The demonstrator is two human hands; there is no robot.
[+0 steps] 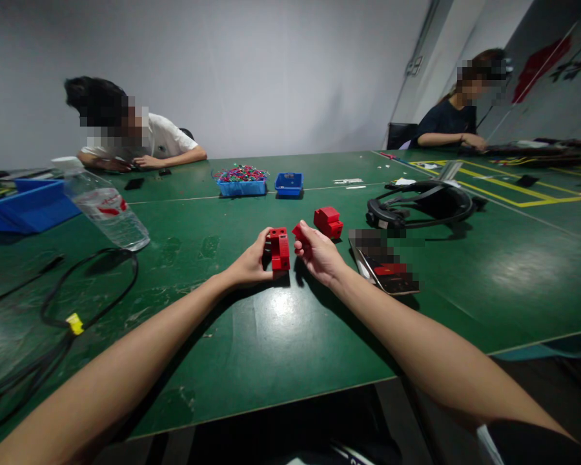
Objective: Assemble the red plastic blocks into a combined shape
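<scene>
My left hand (252, 263) is closed around a red plastic block (280, 249) that stands on the green table (281, 336). Right beside it, my right hand (318, 253) is closed in a pinch on a small red piece (299, 232), held just right of the block's top. A second red block (328, 221) rests on the table a little beyond my right hand, untouched.
A phone (387, 268) lies right of my right hand, a black headset (421, 203) beyond it. A tipped water bottle (104, 206) and black cable (53, 310) lie left. Blue bins (242, 186) (289, 183) (22, 205) stand farther back. Two people sit at the far side.
</scene>
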